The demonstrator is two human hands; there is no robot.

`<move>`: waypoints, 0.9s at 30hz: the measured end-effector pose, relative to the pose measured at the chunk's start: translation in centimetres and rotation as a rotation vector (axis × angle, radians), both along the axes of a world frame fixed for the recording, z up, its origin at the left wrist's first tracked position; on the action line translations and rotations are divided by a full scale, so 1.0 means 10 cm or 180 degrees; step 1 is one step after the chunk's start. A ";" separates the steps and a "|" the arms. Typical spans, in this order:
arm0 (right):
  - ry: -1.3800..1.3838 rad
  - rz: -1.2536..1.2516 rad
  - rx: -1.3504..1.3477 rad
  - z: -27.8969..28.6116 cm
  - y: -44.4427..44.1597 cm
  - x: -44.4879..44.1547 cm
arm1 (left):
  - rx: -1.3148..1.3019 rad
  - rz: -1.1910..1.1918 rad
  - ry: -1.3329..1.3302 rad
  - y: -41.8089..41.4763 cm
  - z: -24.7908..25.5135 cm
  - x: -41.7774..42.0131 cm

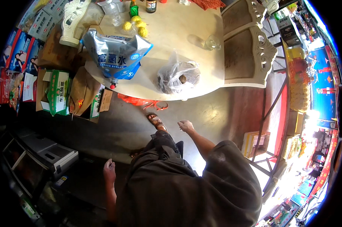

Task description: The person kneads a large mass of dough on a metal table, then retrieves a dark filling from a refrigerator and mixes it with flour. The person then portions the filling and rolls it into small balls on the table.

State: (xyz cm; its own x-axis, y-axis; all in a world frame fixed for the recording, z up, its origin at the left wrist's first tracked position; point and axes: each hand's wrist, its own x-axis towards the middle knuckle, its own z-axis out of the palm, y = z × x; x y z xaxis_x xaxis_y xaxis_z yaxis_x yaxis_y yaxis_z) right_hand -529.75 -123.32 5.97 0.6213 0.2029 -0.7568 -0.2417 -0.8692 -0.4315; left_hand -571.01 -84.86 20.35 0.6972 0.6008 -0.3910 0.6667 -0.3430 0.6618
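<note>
My left hand (109,169) hangs low at my side with nothing visible in it, its fingers loosely curled. It is nearest to a grey and white boxy appliance (60,155) on the left. My right hand (185,125) is held forward over the floor, also loosely curled and with nothing visible in it. Beyond it stands a pale round-edged table (171,34). On the table's near side lies a clear plastic bag (179,74) with dark roundish contents that I cannot identify. A silver and blue spouted water pouch (118,55) with a red cap rests at the left edge.
Yellow fruits (137,25), a clear plastic bottle (113,14) and a glass cup (213,43) are on the table. Carved chairs (246,56) flank its right side. Open cartons (57,92) stand at left, a red plastic bag (135,100) under the table. A metal-framed rack (268,106) runs along the right.
</note>
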 end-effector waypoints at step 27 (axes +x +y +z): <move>0.1351 0.0539 -0.0171 -0.27 0.68 0.06 | -0.0552 0.2608 0.0075 -0.80 0.28 -0.85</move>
State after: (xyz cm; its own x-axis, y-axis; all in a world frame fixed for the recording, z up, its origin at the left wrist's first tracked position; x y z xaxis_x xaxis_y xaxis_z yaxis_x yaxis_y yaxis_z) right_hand -529.10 -116.49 3.22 0.2155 0.2285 -0.9494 -0.2398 -0.9301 -0.2783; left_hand -579.56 -92.89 23.17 0.0565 0.8440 -0.5334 0.6748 0.3615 0.6434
